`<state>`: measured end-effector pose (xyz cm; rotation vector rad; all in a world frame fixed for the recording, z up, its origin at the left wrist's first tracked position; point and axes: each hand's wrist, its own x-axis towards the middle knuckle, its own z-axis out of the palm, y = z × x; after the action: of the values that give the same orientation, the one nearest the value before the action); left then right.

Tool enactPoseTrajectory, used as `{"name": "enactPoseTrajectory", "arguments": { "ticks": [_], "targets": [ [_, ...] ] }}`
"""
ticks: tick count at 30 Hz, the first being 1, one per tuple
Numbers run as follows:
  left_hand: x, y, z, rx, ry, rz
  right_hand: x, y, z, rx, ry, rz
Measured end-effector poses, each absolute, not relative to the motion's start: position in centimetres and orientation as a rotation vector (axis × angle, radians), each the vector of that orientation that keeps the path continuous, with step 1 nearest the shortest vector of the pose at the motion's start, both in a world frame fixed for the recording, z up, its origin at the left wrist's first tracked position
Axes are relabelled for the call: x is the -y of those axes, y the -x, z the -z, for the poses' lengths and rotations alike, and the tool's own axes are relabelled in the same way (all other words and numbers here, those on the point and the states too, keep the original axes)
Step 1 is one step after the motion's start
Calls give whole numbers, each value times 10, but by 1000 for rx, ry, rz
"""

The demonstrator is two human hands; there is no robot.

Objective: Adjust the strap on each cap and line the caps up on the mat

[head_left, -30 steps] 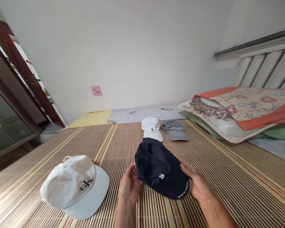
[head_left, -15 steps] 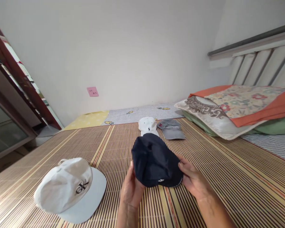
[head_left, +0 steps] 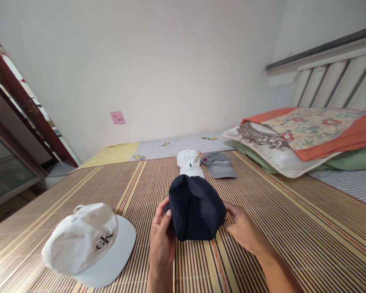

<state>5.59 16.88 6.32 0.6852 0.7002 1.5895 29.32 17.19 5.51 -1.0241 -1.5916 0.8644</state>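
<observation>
Between my two hands is a dark navy cap [head_left: 197, 209], its crown turned toward me and its front logo out of sight. My left hand [head_left: 163, 228] grips its left edge, the thumb showing in front. On the other side my right hand [head_left: 239, 228] holds the right edge, with its fingertips partly hidden behind the cloth. To the left, a white cap with black CK letters [head_left: 90, 244] lies on the mat. Just beyond the navy cap are a smaller white cap [head_left: 189, 159] and a grey cap [head_left: 219, 165], side by side.
A striped bamboo mat [head_left: 110, 187] covers the bed. Stacked pillows [head_left: 317, 130] lie at the right, by a slatted headboard [head_left: 338, 81]. The white wall behind carries a pink note [head_left: 118, 117]. A dark-framed cabinet [head_left: 12, 122] stands at far left.
The navy cap has been turned in my hands, so its brim and logo no longer show at the lower right. My left thumb has come round to the front of its left edge.
</observation>
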Motion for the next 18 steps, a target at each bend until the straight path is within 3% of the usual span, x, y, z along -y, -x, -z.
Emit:
{"name": "enactPoseTrajectory", "arguments": {
  "ticks": [5,9,12,18],
  "targets": [
    [-172,-56,-55,-822,-1034,-1585,-183,-290,-38,1613,1087,-336],
    [-179,-56,-43,-958,-1240,-1537,-193,-294,-20,1663,1111,-105],
    [-182,-58,-38,-1030,-1300,-1466,-195,-298,-16,1732,1139,-151],
    [-179,-59,-44,-1188,-1535,-1182,-190,-301,-17,1728,1186,-559]
  ]
}}
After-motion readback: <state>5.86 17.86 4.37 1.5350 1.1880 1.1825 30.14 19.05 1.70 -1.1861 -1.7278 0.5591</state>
